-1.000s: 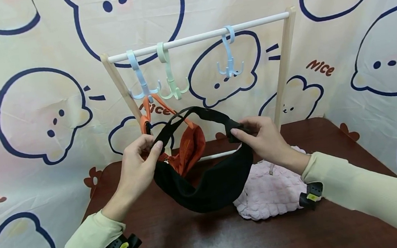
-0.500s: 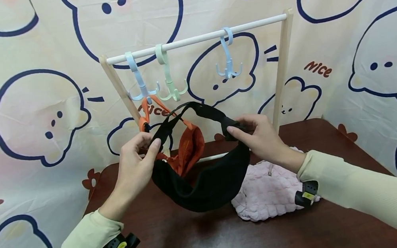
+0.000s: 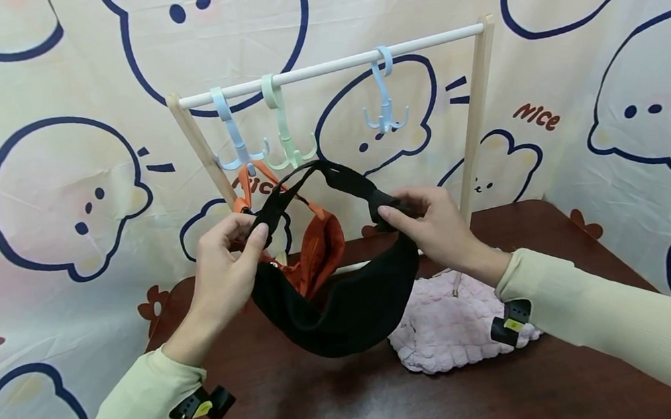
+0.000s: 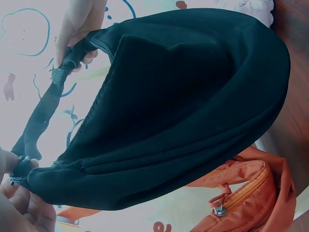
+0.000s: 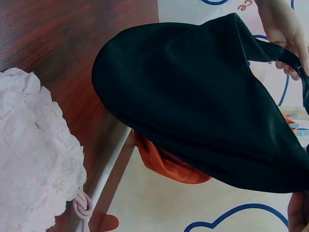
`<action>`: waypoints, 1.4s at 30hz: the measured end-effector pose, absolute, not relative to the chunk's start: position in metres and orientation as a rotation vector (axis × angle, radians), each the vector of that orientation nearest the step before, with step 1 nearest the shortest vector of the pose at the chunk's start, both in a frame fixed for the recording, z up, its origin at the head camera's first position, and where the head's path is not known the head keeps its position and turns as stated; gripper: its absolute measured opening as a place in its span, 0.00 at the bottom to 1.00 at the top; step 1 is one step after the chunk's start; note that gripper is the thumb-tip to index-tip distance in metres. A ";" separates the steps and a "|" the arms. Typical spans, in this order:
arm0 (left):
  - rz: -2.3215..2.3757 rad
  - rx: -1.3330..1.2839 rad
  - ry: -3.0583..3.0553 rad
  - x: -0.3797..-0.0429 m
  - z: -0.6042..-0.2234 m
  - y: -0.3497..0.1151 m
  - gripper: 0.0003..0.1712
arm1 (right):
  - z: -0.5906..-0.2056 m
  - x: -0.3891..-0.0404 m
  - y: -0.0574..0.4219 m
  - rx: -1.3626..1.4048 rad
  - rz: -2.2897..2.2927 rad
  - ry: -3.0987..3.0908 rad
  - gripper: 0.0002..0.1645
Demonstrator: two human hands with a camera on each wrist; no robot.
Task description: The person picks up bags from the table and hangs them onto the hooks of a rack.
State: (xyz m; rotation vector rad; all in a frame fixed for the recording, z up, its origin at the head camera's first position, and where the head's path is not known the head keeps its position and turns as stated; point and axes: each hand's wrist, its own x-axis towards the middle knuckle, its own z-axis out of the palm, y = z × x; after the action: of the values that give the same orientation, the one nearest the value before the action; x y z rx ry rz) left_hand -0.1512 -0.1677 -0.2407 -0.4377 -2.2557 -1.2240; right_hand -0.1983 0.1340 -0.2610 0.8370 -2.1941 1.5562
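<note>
A black cloth shoulder bag (image 3: 340, 317) hangs above the table between both hands, its strap (image 3: 345, 180) arching up over the bag's body. My left hand (image 3: 220, 268) pinches the strap's left end between thumb and fingers. At the other end, my right hand (image 3: 434, 223) pinches the strap near the bag's right corner. Behind the black bag, an orange bag (image 3: 321, 244) hangs by its strap from the left blue hook hanger (image 3: 236, 135); part of it is hidden. The left wrist view shows its zipper pull (image 4: 219, 209).
A white-railed wooden rack (image 3: 322, 69) stands at the back, with a green hook hanger (image 3: 284, 127) and another blue hook hanger (image 3: 384, 97). On the brown table (image 3: 355, 410) lies a pink quilted bag (image 3: 444, 327), below the right forearm. Printed cloth covers the walls.
Both hands have risen slightly with the black bag and drifted a little left, carrying the strap's top closer to the green hook hanger. Both keep their grip.
</note>
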 end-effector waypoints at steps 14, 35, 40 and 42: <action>-1.252 -0.467 -2.192 -0.159 -0.234 -0.167 0.11 | -0.252 -0.201 0.130 0.845 1.531 -2.154 0.09; -1.232 -0.428 -2.187 -0.162 -0.225 -0.165 0.12 | -0.246 -0.210 0.118 0.842 1.569 -2.107 0.10; -1.251 -0.432 -2.173 -0.164 -0.222 -0.165 0.12 | -0.243 -0.211 0.115 0.833 1.572 -2.095 0.10; -1.261 -0.437 -2.162 -0.165 -0.222 -0.165 0.12 | -0.242 -0.212 0.113 0.825 1.569 -2.095 0.11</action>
State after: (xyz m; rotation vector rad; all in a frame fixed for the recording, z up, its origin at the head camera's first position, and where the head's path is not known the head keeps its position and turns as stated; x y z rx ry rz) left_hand -0.1647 -0.1654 -0.2216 -0.4365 -2.1617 -1.2612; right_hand -0.2121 0.1132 -0.2422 0.8255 -2.0952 1.5691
